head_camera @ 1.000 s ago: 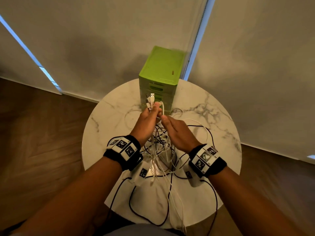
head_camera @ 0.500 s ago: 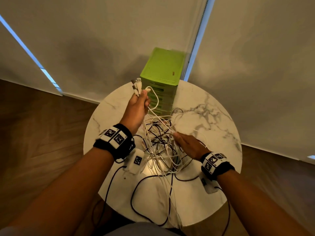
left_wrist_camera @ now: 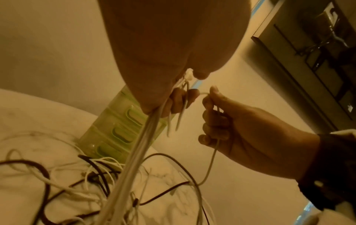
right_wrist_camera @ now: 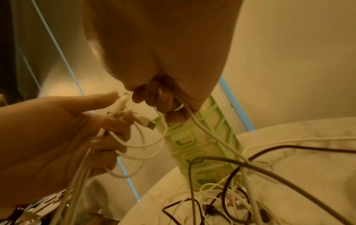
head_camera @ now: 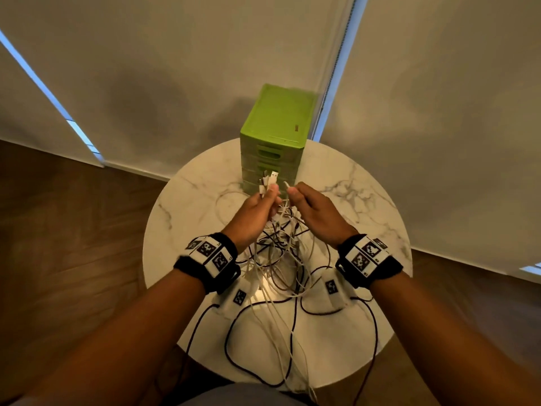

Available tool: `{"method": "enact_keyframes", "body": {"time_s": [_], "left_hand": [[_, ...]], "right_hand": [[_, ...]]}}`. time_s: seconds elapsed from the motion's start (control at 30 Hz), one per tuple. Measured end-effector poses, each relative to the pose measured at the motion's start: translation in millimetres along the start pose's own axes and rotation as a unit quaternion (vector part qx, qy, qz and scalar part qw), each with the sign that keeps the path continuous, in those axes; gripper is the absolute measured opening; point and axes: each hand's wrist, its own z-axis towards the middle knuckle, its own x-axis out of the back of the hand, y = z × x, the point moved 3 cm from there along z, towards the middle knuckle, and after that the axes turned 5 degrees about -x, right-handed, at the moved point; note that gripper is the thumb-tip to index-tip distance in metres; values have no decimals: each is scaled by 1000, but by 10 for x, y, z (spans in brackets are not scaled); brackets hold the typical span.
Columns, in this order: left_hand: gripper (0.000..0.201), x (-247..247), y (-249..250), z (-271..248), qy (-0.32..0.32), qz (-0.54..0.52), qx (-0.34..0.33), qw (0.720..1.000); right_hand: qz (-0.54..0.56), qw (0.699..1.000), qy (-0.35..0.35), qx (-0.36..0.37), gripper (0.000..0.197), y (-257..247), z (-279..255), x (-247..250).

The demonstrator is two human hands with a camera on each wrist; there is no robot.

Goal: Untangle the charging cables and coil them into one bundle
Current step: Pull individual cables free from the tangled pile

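Note:
A tangle of white and dark charging cables [head_camera: 281, 259] lies on the round marble table [head_camera: 187, 218] and hangs up into both hands. My left hand [head_camera: 257, 210] grips a bunch of white cable ends, whose USB plugs [head_camera: 270, 180] stick up above the fist. My right hand [head_camera: 313, 212], close beside it, pinches one white cable end [left_wrist_camera: 207, 94] between thumb and curled fingers. That cable [right_wrist_camera: 204, 129] runs down from the right hand into the tangle. Loops of white cable [right_wrist_camera: 138, 146] hang from the left fingers [right_wrist_camera: 115, 127].
A green plastic drawer unit [head_camera: 276, 142] stands at the table's far edge, right behind the hands. Dark cables [head_camera: 234, 344] trail over the table's near edge. Wooden floor [head_camera: 73, 244] surrounds the table, with pale blinds [head_camera: 175, 68] behind.
My left hand came back from the upper left to the middle with the plug bunch. My right hand rose from the tangle on the table and now pinches a white cable end beside the left.

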Motion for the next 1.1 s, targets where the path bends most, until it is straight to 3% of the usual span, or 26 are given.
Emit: {"method": "enact_keyframes", "body": {"time_s": [0.1,0.2,0.33,0.43,0.53,0.6,0.67,0.77,0.83,0.9,1.1], "left_hand": [[51,-138,107,-10,-14,-80,26,996],[32,-184,111,50,-23,-83,12,996],[32,-93,95,155,40,-82,-23,996],[26,8,154,185,71,-82,-60,992],[14,-18,176,135,61,-54,-82,993],[20,-106,167,85,48,-41,-100,993],[25,-229,151,57,28,-47,-109,993],[19,-511,163,49,-13,-49,-97,994],[10,-664,210,25,-34,-45,-90,994],[6,-801,288,-6,-63,-63,-94,992],[22,-1024,314,14,-79,-109,-30,990]], "right_hand": [[15,998,-49,31,24,-39,-70,-80],[52,994,-86,34,26,-12,-165,-126],[40,992,-110,-54,25,193,-366,-76],[-57,987,-111,-104,32,563,-574,-9],[-112,980,-70,-150,30,898,-681,54],[-117,983,-30,-137,18,895,-693,78],[-94,990,-9,-104,34,717,-689,71],[-59,995,38,-67,30,402,-750,94],[-41,994,62,-79,19,237,-819,117],[-18,991,86,-102,22,144,-934,184],[-49,959,240,-142,32,341,-1501,578]]}}
